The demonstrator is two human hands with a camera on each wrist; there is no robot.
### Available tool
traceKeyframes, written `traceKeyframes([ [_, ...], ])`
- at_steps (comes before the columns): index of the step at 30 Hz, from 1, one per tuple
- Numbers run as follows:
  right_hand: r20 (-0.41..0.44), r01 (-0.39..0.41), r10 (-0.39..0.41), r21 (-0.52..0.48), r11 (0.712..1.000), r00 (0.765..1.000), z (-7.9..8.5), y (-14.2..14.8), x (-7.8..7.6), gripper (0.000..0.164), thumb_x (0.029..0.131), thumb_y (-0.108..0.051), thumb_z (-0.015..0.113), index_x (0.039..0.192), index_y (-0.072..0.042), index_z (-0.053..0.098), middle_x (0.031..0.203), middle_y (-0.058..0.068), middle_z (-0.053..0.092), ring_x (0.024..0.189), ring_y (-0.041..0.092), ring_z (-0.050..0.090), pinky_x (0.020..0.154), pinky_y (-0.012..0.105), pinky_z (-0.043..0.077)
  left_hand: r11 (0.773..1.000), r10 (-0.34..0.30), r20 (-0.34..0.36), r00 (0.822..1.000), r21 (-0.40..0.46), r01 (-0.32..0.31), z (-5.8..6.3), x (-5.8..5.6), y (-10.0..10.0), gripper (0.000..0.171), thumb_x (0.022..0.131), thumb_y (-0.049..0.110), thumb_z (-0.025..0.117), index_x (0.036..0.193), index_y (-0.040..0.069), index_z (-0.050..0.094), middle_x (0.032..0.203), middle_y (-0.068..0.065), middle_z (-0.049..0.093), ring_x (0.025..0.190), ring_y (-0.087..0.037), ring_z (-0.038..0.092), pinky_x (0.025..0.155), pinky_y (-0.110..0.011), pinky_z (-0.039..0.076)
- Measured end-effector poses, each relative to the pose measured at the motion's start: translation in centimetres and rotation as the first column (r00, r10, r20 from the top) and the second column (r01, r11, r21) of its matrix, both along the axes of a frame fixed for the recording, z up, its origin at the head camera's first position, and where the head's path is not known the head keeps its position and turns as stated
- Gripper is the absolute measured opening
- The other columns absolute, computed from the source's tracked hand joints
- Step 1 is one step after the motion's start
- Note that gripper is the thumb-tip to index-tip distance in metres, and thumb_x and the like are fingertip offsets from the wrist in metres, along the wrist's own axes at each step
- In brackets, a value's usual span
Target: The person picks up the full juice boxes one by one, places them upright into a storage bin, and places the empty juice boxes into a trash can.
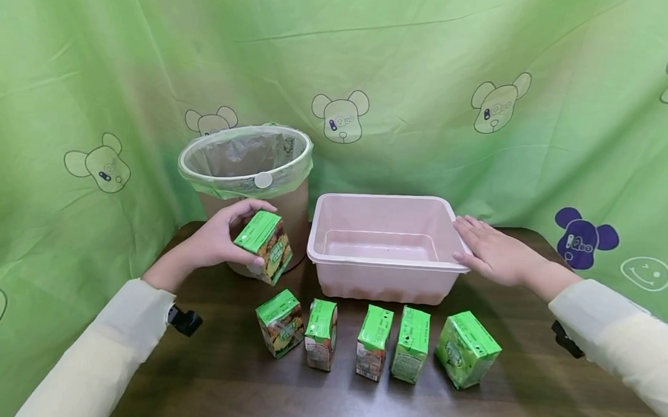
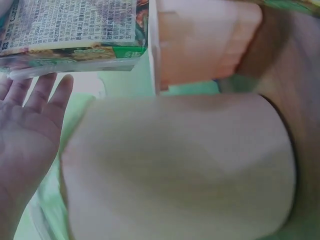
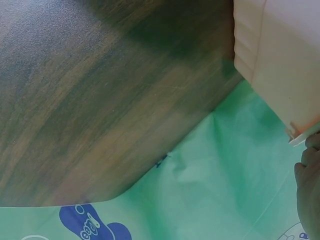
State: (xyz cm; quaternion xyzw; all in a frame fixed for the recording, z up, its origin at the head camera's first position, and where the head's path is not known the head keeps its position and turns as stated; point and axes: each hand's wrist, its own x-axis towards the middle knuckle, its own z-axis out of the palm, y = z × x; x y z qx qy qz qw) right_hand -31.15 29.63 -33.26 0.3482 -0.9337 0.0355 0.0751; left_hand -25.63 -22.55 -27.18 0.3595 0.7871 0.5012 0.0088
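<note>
One carton [image 1: 269, 248], left of the frame's centre, is gripped between the left hand's [image 1: 221, 236] thumb and fingers; it is tilted, in front of the bin [image 1: 297, 216], its green top toward the camera. The right hand [image 1: 491, 249], right of centre, lies flat with straight fingers, touching the right rim of the pink tub [image 1: 383, 282] in mid-frame. Five more cartons [image 1: 374, 342] stand in a loose row across the lower middle of the frame on the dark table [image 1: 247, 391], the rightmost a paler green. The bin, upper left of centre, wears a translucent liner [image 1: 293, 179] folded over its rim. Behind hangs a green cloth [image 1: 408, 50] printed with mouse-like heads.
</note>
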Motion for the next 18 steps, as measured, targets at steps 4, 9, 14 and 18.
traceKeyframes([
  [4,-0.003,0.006,-0.006,-0.004,1.000,1.000,-0.1,0.1,0.1,0.070,0.103,-0.037,0.046,0.146,0.013,0.024,0.151,0.034,0.022,0.139,0.049,0.018,0.114,0.055,0.018,0.999,-0.020,-0.042,0.999,0.037,0.022,1.1,-0.6,2.1,0.076,0.067,-0.002,0.085,0.133,0.001,0.048,0.116,-0.013,0.058,0.101,-0.027,0.057,0.081,-0.034,0.053],
  [9,0.000,0.009,-0.009,-0.012,1.000,1.000,0.0,0.1,0.2,0.071,0.102,-0.038,0.047,0.146,0.014,0.024,0.151,0.034,0.023,0.139,0.050,0.019,0.115,0.054,0.017,0.993,-0.027,-0.056,0.998,0.114,0.034,2.1,-1.7,5.1,0.075,0.068,-0.004,0.084,0.133,-0.001,0.048,0.118,-0.014,0.059,0.102,-0.027,0.057,0.083,-0.035,0.053],
  [14,0.013,0.020,-0.020,-0.017,1.000,1.000,0.2,0.0,0.3,0.072,0.102,-0.038,0.048,0.146,0.013,0.025,0.152,0.033,0.023,0.140,0.049,0.017,0.115,0.053,0.016,0.988,-0.036,-0.031,0.999,0.149,0.040,3.0,-2.9,8.2,0.075,0.067,-0.007,0.083,0.133,-0.003,0.047,0.114,-0.016,0.060,0.101,-0.027,0.059,0.084,-0.037,0.054],
  [18,0.014,0.031,-0.031,-0.019,0.999,0.999,0.1,-0.2,0.3,0.071,0.101,-0.038,0.049,0.146,0.012,0.026,0.152,0.031,0.024,0.141,0.047,0.017,0.114,0.055,0.017,0.987,-0.068,0.003,0.998,0.146,0.067,3.4,-3.9,10.5,0.072,0.069,-0.008,0.082,0.132,-0.001,0.048,0.113,-0.015,0.062,0.100,-0.027,0.060,0.084,-0.039,0.054],
])
